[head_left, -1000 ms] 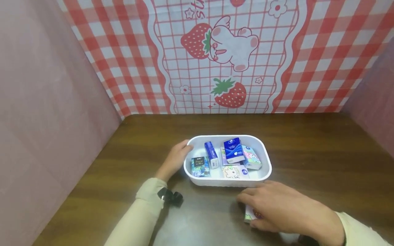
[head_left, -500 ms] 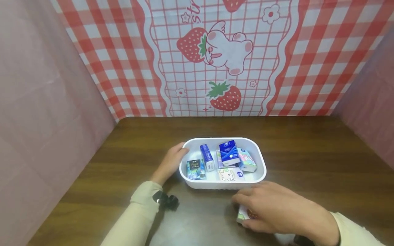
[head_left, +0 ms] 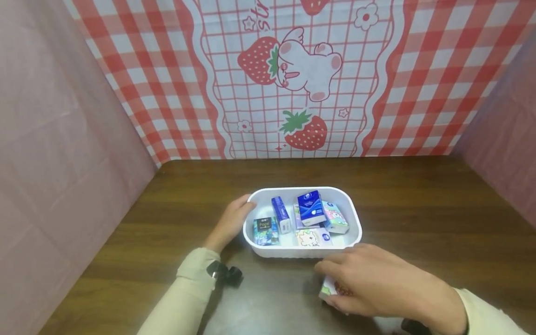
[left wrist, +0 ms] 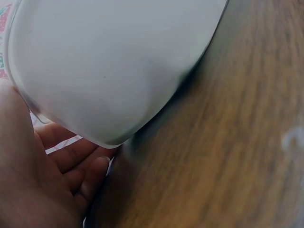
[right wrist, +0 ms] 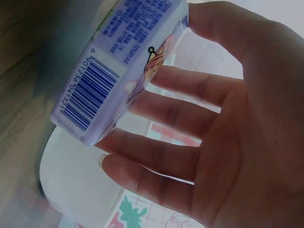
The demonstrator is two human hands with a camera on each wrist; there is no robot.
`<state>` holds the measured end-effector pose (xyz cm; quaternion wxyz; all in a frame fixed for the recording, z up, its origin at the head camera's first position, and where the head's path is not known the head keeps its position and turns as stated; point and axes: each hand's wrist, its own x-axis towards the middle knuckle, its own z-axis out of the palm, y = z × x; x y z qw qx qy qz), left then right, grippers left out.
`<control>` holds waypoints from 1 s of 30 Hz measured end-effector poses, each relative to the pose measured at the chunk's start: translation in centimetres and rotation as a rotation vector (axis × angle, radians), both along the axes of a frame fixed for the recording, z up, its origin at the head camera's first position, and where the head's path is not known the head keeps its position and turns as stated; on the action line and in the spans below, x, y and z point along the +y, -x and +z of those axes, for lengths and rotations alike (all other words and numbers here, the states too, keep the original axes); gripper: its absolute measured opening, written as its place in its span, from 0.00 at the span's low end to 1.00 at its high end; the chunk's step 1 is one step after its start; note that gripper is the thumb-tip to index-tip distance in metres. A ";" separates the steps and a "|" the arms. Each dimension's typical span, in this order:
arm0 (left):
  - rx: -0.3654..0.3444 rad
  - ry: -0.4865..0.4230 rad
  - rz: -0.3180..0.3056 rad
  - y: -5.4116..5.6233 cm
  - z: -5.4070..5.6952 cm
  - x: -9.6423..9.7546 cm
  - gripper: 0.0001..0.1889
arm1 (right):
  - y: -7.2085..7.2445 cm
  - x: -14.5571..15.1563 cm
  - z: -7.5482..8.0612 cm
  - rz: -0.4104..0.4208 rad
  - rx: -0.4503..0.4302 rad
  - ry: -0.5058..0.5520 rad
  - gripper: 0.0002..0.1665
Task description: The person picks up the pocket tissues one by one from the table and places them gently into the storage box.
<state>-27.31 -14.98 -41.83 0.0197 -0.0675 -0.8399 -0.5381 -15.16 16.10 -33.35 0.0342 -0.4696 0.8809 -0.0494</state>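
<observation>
My left hand [head_left: 229, 222] grips the left end of a white plastic tub [head_left: 301, 251], thumb over the rim and fingers outside the wall, as the left wrist view shows at the tub's side [left wrist: 109, 71]. Close to the tub's front right corner, my right hand [head_left: 377, 281] holds a small tissue pack [head_left: 328, 289] between thumb and fingers. In the right wrist view this tissue pack [right wrist: 114, 71] is pale purple, with a barcode and blue print on its edge. From the head most of it is hidden under the hand.
Inside the tub lie several tissue packs: a blue one [head_left: 311, 208] on top of others, a narrow blue one [head_left: 281, 215], a green-blue one [head_left: 266, 231], a white cartoon one [head_left: 310, 238] and a pink-teal one [head_left: 336, 217]. A checked strawberry cloth [head_left: 305, 93] hangs behind the wooden table [head_left: 201, 181].
The head view has shifted slightly. My right hand has tilted the tissue pack a little while staying near the tub's corner. The left hand keeps its grip and the tub stays put.
</observation>
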 end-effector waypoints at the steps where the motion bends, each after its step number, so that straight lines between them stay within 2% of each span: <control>1: 0.003 0.000 0.002 0.0 0.0 0.0 0.20 | 0.0 0.1 0.1 0.003 0.021 0.007 0.22; 7: 0.005 0.001 0.006 -0.1 0.0 0.0 0.19 | -0.1 0.4 0.2 0.011 0.077 0.050 0.21; 16: 0.004 -0.002 0.005 -0.2 0.2 0.1 0.19 | 0.1 0.6 0.6 -0.012 0.066 0.073 0.26; 25: 0.018 -0.008 0.006 -0.2 0.1 0.1 0.18 | 0.2 0.4 0.4 0.023 0.148 0.128 0.23; 30: 0.021 -0.008 0.004 -0.1 0.0 0.1 0.19 | 0.2 0.5 0.4 0.021 0.166 0.142 0.24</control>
